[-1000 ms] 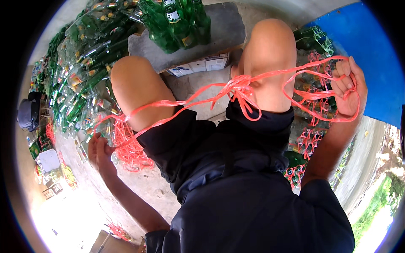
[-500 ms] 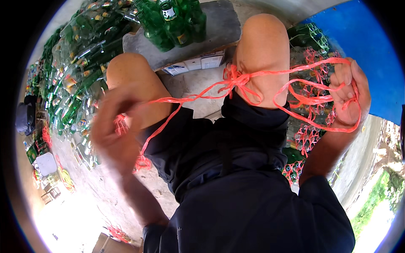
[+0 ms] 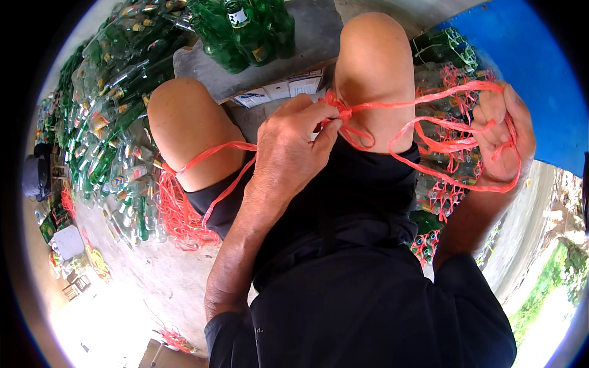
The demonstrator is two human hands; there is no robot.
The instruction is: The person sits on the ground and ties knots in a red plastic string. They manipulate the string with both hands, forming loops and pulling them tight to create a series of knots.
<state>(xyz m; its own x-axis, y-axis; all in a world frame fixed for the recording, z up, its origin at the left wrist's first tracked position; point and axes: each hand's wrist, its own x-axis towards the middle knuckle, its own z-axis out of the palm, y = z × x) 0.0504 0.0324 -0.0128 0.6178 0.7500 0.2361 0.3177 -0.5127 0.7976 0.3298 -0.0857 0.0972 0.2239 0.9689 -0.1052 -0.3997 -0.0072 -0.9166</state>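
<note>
Red plastic string (image 3: 423,98) stretches across my lap between my two hands. My left hand (image 3: 288,150) pinches it between thumb and fingers, right beside a knot (image 3: 343,113) with small loops in front of my right knee. Two strands trail from that hand over my left thigh toward a tangled heap of red string (image 3: 181,214) on the floor. At the right, my right hand (image 3: 502,132) is raised with curled fingers, and several wide loops of the string run around and through it.
Green bottles (image 3: 248,40) stand together on a grey slab (image 3: 316,30) beyond my knees. A large pile of loose bottles (image 3: 116,116) lies to the left. Bottles bound with red string (image 3: 451,159) are at the right, near a blue panel (image 3: 521,61).
My left hand has moved right and inward, from above my left thigh to the knot, where it now pinches the string. My right hand has stayed nearly in place.
</note>
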